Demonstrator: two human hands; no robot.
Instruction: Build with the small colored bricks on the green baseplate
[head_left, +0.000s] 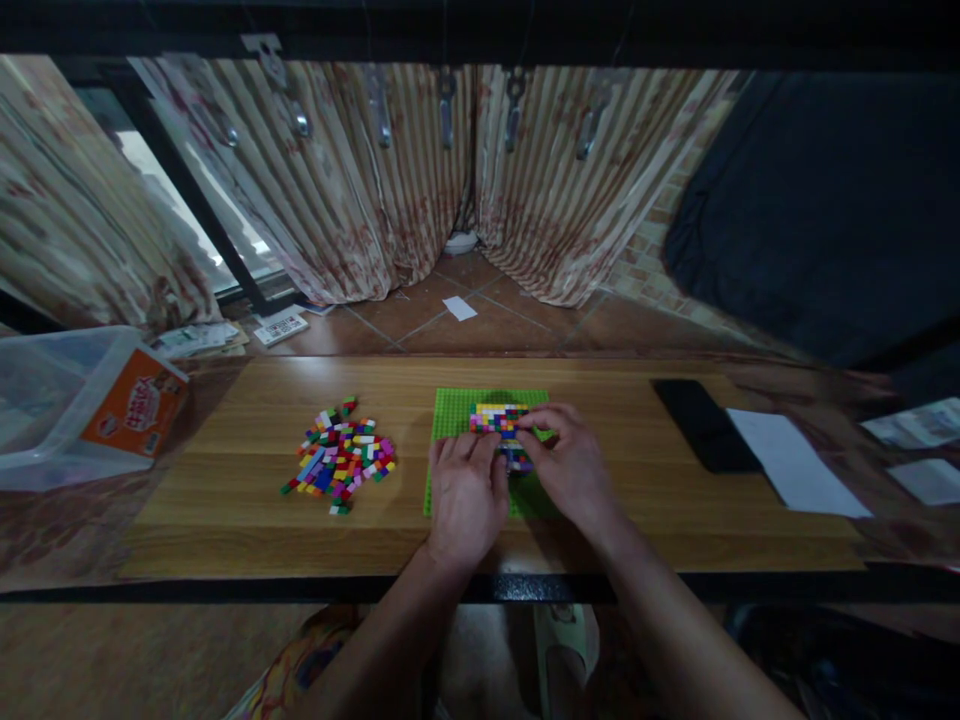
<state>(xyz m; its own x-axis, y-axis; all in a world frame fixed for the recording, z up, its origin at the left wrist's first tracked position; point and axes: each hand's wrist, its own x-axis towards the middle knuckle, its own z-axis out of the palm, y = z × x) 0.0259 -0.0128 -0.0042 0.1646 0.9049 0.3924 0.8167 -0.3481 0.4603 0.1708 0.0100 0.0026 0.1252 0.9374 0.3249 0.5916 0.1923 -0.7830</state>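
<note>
A green studded baseplate lies on the wooden table in front of me. On it stands a build of multicoloured toy bricks, with yellow, white, red, blue and pink pieces showing. My left hand rests over the plate, its curled fingers against the near left side of the build. From the right, my right hand pinches at the build's right side with thumb and forefinger. Whether a separate small brick is between those fingers is hidden. Both hands cover part of the build's near side.
A pile of loose toy bricks is spread on the table's left. To the right lie a black flat object and a white paper sheet. A clear plastic bin with an orange label stands beyond the left edge. Metal hooks hang overhead.
</note>
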